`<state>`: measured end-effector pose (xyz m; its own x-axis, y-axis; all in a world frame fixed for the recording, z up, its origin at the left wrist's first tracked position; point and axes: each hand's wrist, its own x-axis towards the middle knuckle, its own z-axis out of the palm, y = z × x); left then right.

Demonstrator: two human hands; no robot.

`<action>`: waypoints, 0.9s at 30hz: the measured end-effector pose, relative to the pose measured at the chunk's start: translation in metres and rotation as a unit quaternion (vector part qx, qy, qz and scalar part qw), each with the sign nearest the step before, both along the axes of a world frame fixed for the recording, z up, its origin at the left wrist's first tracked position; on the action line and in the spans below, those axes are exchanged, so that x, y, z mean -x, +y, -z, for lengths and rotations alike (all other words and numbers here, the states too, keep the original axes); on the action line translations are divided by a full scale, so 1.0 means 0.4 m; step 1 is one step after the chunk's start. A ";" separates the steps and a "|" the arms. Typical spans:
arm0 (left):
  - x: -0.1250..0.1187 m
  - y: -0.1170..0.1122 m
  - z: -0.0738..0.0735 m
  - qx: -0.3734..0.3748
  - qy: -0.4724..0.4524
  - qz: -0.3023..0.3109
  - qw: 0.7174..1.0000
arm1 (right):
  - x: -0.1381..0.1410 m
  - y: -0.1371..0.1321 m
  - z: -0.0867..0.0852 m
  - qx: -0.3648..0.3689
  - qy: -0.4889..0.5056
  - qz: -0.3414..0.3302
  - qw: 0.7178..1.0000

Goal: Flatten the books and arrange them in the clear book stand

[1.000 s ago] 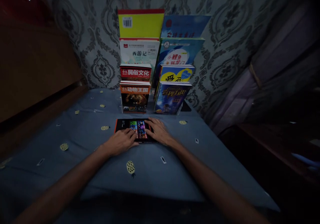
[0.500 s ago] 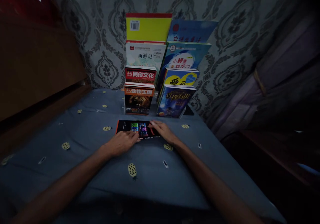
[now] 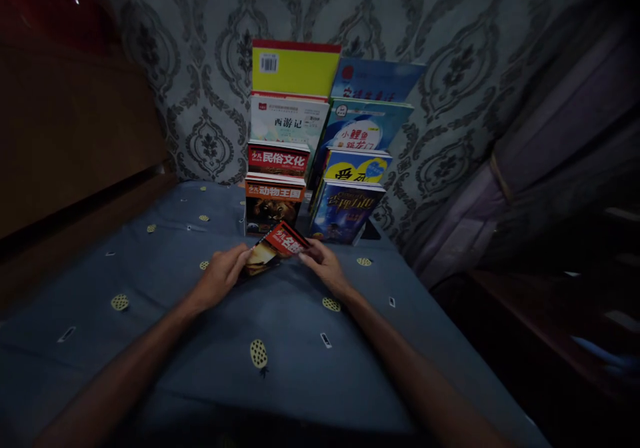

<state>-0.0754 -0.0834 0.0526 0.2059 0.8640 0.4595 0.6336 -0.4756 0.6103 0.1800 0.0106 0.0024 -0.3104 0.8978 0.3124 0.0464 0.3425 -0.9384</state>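
A book (image 3: 275, 247) with a red title band and a tan picture on its cover is tilted between my two hands, above the blue cloth. My left hand (image 3: 223, 275) grips its left edge, thumb on the cover. At the upper right corner, my right hand (image 3: 324, 265) pinches the book, its thumb also on the front. Just behind it stands an upright book with a lion on its cover (image 3: 275, 208), partly covered by the held one. To the right of that is a dark blue book (image 3: 345, 211), leaning in the second row.
Behind are a red-titled book (image 3: 279, 159), a pale book (image 3: 290, 121), a yellow book (image 3: 295, 68) and several blue ones, standing in two rows. A wooden cabinet (image 3: 75, 141) borders the left. A curtain (image 3: 525, 148) hangs at right, before a patterned wall (image 3: 210, 68).
The book lay flat with its dark side up under both hands. It is now lifted and tilted, showing the red-titled cover, and my hands hold its edges. The view has shifted slightly.
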 end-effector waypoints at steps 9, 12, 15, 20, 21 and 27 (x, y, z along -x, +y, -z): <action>-0.030 0.025 -0.018 0.138 -0.436 -0.018 0.889 | 0.045 -0.050 -0.038 0.127 0.110 -0.037 0.985; -0.026 0.050 0.011 0.249 -0.503 -0.001 0.828 | 0.038 -0.060 -0.055 0.145 0.090 -0.062 0.983; 0.001 0.073 0.051 0.346 -0.409 -0.022 0.844 | 0.017 -0.054 -0.056 0.180 0.031 -0.089 0.979; 0.045 0.085 0.083 0.287 -0.014 -0.044 0.957 | -0.016 -0.036 -0.028 0.213 -0.135 -0.116 0.961; 0.046 0.084 0.082 0.239 0.048 -0.057 0.968 | -0.019 -0.035 -0.022 0.209 -0.159 -0.115 0.958; 0.027 0.077 0.076 0.094 0.231 -0.138 0.959 | -0.015 -0.049 -0.016 0.094 -0.290 -0.055 0.951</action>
